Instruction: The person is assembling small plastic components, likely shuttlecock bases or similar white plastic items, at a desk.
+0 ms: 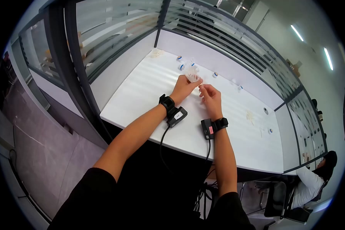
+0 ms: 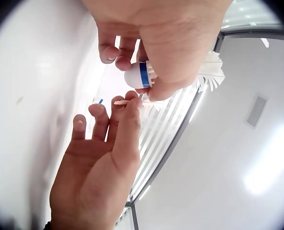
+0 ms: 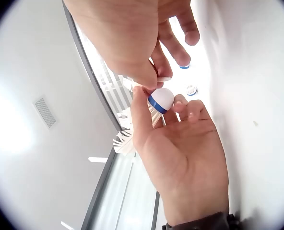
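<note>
My left hand point(image 1: 183, 90) grips a feather shuttlecock point(image 3: 161, 99) by its quills just behind the cork. The cork is white and rounded with a blue band, and it faces my right hand point(image 1: 212, 99). In the left wrist view the shuttlecock's white feather skirt point(image 2: 212, 72) sticks out past the left hand. The right thumb and index finger pinch a thin white feather quill point(image 2: 121, 102) close beside the cork. Most of that feather is hidden by the fingers. Both hands are raised over the white table point(image 1: 142, 88).
Several blue-banded cork ends lie along the table's back, including one cork point(image 1: 181, 67) and another cork point(image 1: 215, 74). Loose feathers point(image 1: 156, 53) lie in the far left corner, and more feathers point(image 1: 250, 117) at right. Low partitions point(image 1: 226, 57) enclose the table. Another person point(image 1: 310, 184) sits at right.
</note>
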{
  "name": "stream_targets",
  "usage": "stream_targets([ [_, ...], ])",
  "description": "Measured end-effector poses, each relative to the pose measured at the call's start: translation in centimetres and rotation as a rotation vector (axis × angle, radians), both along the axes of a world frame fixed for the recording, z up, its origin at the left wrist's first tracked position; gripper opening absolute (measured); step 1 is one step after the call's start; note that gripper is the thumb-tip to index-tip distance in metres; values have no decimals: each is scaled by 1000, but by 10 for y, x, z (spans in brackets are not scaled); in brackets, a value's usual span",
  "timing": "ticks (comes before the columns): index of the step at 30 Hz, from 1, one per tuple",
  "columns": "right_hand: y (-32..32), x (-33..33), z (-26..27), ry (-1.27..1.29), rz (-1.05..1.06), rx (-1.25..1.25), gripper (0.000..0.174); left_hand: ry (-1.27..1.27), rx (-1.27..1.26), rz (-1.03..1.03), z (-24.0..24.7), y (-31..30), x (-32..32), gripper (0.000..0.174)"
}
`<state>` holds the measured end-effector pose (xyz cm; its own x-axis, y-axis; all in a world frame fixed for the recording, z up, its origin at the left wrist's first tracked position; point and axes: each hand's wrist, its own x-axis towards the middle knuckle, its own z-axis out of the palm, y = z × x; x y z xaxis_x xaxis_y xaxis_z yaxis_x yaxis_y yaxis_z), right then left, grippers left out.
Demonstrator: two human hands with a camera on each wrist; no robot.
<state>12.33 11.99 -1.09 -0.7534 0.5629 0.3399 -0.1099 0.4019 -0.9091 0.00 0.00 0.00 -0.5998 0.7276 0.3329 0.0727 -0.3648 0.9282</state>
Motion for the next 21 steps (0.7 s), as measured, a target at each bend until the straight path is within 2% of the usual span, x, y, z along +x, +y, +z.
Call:
stream_targets([
  [5,-3,-1,-1,76,-20,31,28,15,47,-23,-8,5,-2,29],
  [11,-2,-1,-1,63,-24,32,28,-25,-44,-21,-2,1,-1,24],
  [21,3,-2,-1,45,-15,80,29,-36,-16,-68,-5,5,-4,27],
])
